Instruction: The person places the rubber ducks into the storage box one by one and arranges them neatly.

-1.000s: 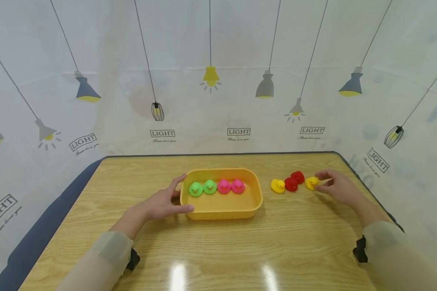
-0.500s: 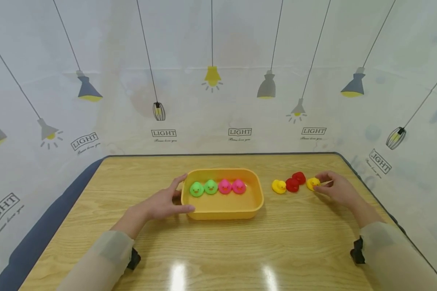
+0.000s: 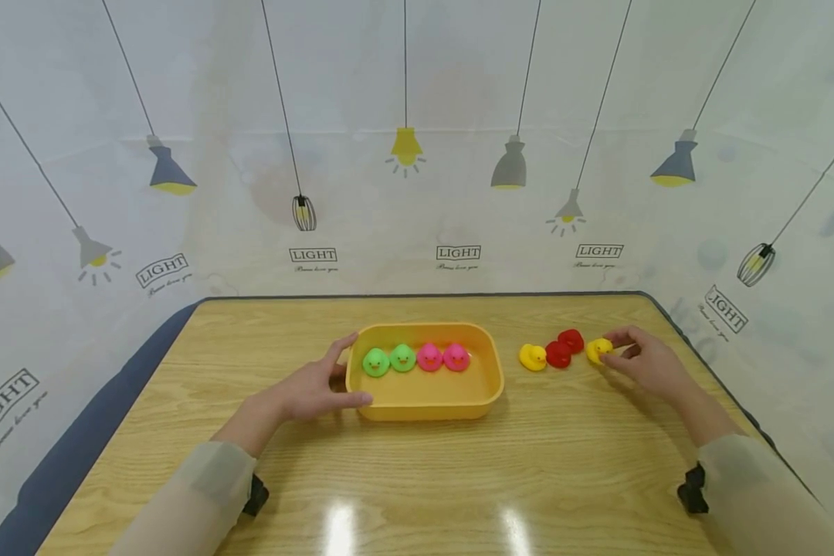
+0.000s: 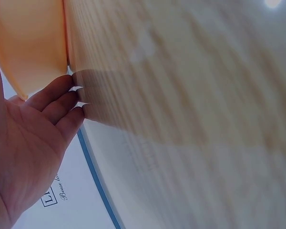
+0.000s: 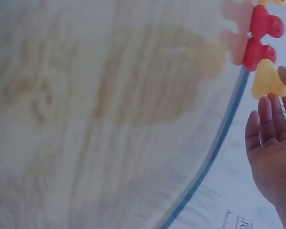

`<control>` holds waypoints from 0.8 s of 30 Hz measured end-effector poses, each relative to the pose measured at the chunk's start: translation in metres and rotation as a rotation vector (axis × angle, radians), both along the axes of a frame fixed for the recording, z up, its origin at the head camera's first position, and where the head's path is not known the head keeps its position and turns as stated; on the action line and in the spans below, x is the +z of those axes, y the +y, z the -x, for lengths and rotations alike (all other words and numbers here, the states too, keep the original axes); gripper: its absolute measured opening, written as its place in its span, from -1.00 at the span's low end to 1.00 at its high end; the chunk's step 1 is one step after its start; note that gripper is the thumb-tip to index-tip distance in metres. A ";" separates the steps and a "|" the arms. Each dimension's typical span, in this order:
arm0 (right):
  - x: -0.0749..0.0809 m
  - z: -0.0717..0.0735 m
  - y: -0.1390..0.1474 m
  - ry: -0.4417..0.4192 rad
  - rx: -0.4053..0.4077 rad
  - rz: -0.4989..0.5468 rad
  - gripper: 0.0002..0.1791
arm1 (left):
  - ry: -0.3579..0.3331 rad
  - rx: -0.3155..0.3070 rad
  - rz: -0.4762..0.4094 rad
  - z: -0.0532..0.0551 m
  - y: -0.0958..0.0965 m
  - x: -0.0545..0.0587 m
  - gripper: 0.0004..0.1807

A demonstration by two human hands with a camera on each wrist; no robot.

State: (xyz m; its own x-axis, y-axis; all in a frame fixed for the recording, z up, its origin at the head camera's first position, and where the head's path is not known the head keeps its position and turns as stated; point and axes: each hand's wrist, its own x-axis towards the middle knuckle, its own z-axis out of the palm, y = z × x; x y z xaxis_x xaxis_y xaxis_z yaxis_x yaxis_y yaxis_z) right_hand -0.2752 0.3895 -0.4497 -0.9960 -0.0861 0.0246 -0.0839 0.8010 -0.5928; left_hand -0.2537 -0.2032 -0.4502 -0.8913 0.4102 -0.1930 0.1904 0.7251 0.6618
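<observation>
My left hand (image 3: 313, 390) grips the left end of a yellow-orange plastic tub (image 3: 424, 411), its thumb over the near rim and index finger at the far corner. In the left wrist view the other fingers (image 4: 62, 102) lie against the tub's outer wall (image 4: 31, 45). Two green rubber ducks (image 3: 389, 360) and two pink ones (image 3: 443, 357) sit in a row inside. To the right, my right hand (image 3: 646, 361) pinches a yellow rubber duck (image 3: 599, 350) between thumb and fingers. In the right wrist view, this yellow duck (image 5: 266, 81) is beside two red ducks (image 5: 260, 38).
Another yellow duck (image 3: 532, 357) lies between the tub and the two red ducks (image 3: 563, 349) on the wooden table (image 3: 417, 471). Behind the table's dark-edged far side hangs a pale sheet (image 3: 361, 154) printed with lamps.
The right sleeve has shifted slightly rightward since half a second ago, while the pinched yellow duck has barely moved. The left hand keeps its place on the tub.
</observation>
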 end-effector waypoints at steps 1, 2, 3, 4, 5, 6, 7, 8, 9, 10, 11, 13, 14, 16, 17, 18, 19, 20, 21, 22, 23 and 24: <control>0.002 -0.002 -0.001 0.011 0.000 0.011 -0.40 | -0.001 -0.001 0.000 0.000 0.000 0.000 0.34; 0.004 -0.004 -0.003 0.026 0.004 0.020 -0.40 | 0.000 0.000 -0.001 0.000 0.000 0.001 0.34; 0.006 -0.006 -0.006 0.042 0.010 0.028 -0.41 | 0.000 0.002 0.001 0.000 0.000 0.001 0.34; 0.009 -0.008 -0.008 0.059 0.015 0.029 -0.42 | 0.000 0.002 0.001 0.000 0.000 0.001 0.34; 0.012 -0.009 -0.012 0.077 0.024 0.028 -0.42 | 0.000 0.001 0.001 0.000 0.001 0.002 0.35; 0.015 -0.011 -0.015 0.094 0.038 0.029 -0.43 | -0.001 0.003 0.001 0.000 0.000 0.002 0.35; 0.018 -0.013 -0.019 0.112 0.049 0.028 -0.44 | -0.002 0.004 0.002 0.000 0.000 0.002 0.35; 0.021 -0.014 -0.024 0.127 0.062 0.027 -0.46 | -0.002 0.005 0.004 0.000 0.000 0.002 0.35; 0.024 -0.016 -0.029 0.143 0.076 0.032 -0.47 | -0.003 0.006 0.007 0.000 0.000 0.001 0.35; 0.026 -0.017 -0.034 0.153 0.088 0.036 -0.49 | -0.002 0.005 0.008 0.000 0.001 0.001 0.35; 0.028 -0.018 -0.039 0.164 0.102 0.041 -0.51 | -0.002 0.006 0.008 0.000 0.001 0.001 0.35; 0.029 -0.019 -0.048 0.185 0.129 0.049 -0.55 | -0.002 0.007 0.010 0.000 0.001 0.001 0.34; 0.030 -0.019 -0.054 0.192 0.143 0.056 -0.56 | -0.001 0.005 0.010 0.000 0.001 0.001 0.34; 0.031 -0.020 -0.064 0.202 0.166 0.073 -0.58 | -0.001 0.004 0.010 0.000 0.001 0.000 0.34; 0.032 -0.020 -0.070 0.203 0.177 0.084 -0.58 | -0.001 0.004 0.009 0.000 0.001 0.000 0.33; 0.033 -0.020 -0.076 0.202 0.190 0.100 -0.58 | 0.000 0.003 0.010 0.001 0.001 -0.001 0.33; 0.034 -0.020 -0.082 0.201 0.198 0.113 -0.58 | 0.001 0.003 0.011 0.001 0.001 -0.001 0.33; 0.034 -0.020 -0.087 0.197 0.209 0.129 -0.59 | 0.002 0.003 0.011 0.001 0.001 -0.001 0.33; 0.035 -0.020 -0.093 0.192 0.219 0.138 -0.58 | 0.002 0.005 0.012 0.001 0.001 -0.001 0.33; 0.035 -0.020 -0.099 0.186 0.226 0.146 -0.59 | 0.002 0.006 0.012 0.001 0.001 -0.002 0.33; 0.036 -0.019 -0.105 0.183 0.236 0.155 -0.60 | 0.003 0.007 0.012 0.001 0.001 -0.002 0.33; 0.036 -0.019 -0.111 0.183 0.245 0.158 -0.60 | 0.003 0.006 0.011 0.001 0.001 -0.001 0.33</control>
State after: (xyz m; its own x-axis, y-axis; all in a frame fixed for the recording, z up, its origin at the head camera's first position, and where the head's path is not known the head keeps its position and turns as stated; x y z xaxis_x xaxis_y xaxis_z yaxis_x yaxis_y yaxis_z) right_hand -0.2561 0.2788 -0.4141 -0.9241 -0.3028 0.2333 -0.3787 0.6435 -0.6652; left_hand -0.2549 -0.2023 -0.4517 -0.8944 0.4025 -0.1949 0.1879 0.7337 0.6530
